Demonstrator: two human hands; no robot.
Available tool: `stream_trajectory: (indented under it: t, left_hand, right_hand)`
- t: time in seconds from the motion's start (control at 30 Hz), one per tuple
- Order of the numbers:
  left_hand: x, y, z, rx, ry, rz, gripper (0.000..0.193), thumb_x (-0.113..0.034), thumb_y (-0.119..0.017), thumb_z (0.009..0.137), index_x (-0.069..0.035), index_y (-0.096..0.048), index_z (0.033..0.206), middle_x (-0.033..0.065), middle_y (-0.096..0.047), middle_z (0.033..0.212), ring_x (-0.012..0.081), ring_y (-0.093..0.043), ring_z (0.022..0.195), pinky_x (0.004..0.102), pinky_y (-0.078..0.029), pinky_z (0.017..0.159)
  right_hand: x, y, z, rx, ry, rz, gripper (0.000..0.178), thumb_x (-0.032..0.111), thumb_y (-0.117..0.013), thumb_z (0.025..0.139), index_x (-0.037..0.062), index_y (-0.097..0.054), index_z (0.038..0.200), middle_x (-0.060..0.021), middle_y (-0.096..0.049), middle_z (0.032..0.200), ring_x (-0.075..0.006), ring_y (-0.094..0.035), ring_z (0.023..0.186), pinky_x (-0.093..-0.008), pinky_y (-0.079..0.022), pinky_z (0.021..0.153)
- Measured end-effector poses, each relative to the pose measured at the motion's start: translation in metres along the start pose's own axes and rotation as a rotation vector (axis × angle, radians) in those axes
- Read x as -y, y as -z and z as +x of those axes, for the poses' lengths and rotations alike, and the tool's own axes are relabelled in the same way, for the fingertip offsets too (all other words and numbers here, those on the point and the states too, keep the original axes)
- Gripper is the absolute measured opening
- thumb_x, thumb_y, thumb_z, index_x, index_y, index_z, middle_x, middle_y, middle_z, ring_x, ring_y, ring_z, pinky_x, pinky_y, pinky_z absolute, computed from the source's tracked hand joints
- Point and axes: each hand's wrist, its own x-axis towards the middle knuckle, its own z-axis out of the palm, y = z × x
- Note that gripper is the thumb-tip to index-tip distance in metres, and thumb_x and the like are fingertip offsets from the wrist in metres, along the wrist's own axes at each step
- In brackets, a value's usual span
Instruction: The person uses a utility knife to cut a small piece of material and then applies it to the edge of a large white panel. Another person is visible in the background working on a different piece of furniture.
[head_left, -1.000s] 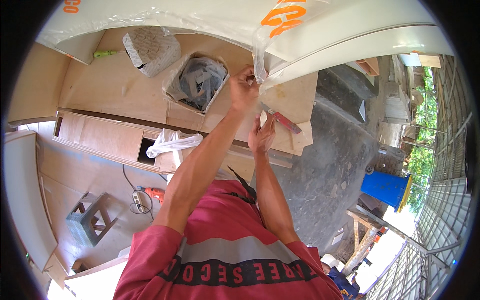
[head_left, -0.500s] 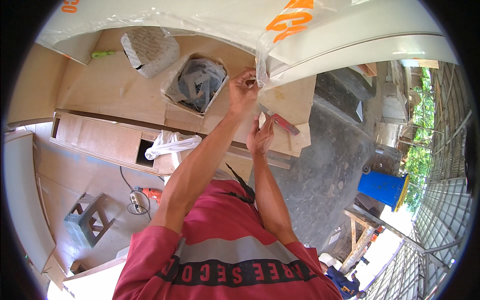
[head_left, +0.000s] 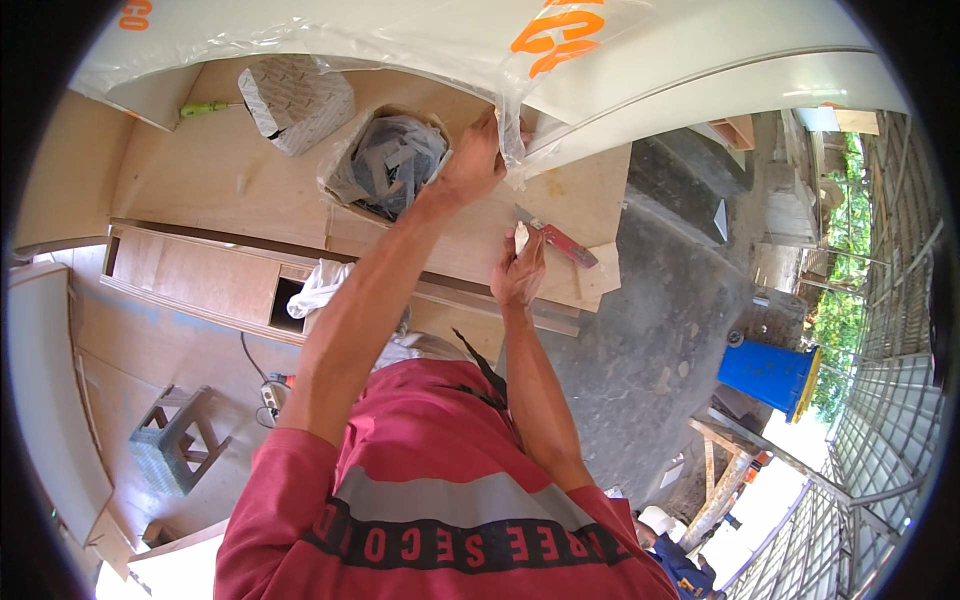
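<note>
Clear plastic film [head_left: 512, 125] hangs in a strip from the edge of a large white panel [head_left: 690, 80] with orange printing. My left hand [head_left: 478, 160] is closed on that strip, its fingertips partly hidden behind the film. Nearer to me and a little to the right, my right hand [head_left: 518, 272] is closed around a small off-white piece [head_left: 521, 237] whose kind I cannot make out. Just beside its fingers, a red-handled knife [head_left: 570, 248] lies on the plywood surface [head_left: 250, 190], blade toward the upper left.
Left of my left hand stands an open box [head_left: 350, 205] of dark bagged pieces, with a patterned paper package [head_left: 295, 100] behind. A green-handled tool [head_left: 205, 108] lies farther left. A stool [head_left: 175, 445] is at lower left, a blue bin [head_left: 765, 378] at right. Another person [head_left: 680, 565] is at lower right.
My left hand has moved slightly left and away from me, pulling the film strip leftward. The printed film on the panel has shifted left too. My right hand has barely moved.
</note>
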Motion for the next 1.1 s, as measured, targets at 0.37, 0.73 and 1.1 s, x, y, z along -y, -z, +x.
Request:
stream_trajectory:
  t: [0.37,0.73,1.1]
  left_hand:
    - [-0.034,-0.024,-0.033,-0.378,0.592,-0.725,0.015,0.007,-0.068,0.089,0.002,-0.073,0.103,0.0019,-0.072,0.103,0.0121,-0.068,0.094,0.0276,-0.053,0.086]
    - [0.015,-0.044,-0.038,-0.255,0.335,0.025,0.007,-0.005,-0.063,0.1,0.0,-0.06,0.099,0.0052,-0.063,0.086,0.0156,-0.057,0.079,0.0309,-0.048,0.077]
    - [-0.006,-0.02,-0.042,-0.263,0.593,-0.592,0.021,-0.018,-0.075,0.097,-0.002,-0.069,0.109,0.0045,-0.072,0.101,0.0128,-0.063,0.09,0.0298,-0.051,0.082]
  right_hand:
    - [0.001,-0.001,0.0,-0.004,0.026,-0.001,0.023,0.013,-0.063,0.099,0.0,-0.054,0.116,-0.0266,-0.06,0.098,-0.0499,-0.06,0.086,-0.0547,-0.048,0.069]
    - [0.004,0.0,0.002,0.015,0.008,-0.013,0.023,0.007,-0.065,0.094,0.0014,-0.055,0.114,-0.0234,-0.061,0.099,-0.0478,-0.061,0.09,-0.0531,-0.051,0.075]
    - [-0.001,-0.003,-0.002,0.013,-0.026,-0.034,0.025,0.009,-0.067,0.094,0.0014,-0.055,0.114,-0.0224,-0.062,0.099,-0.047,-0.062,0.089,-0.0531,-0.051,0.075]
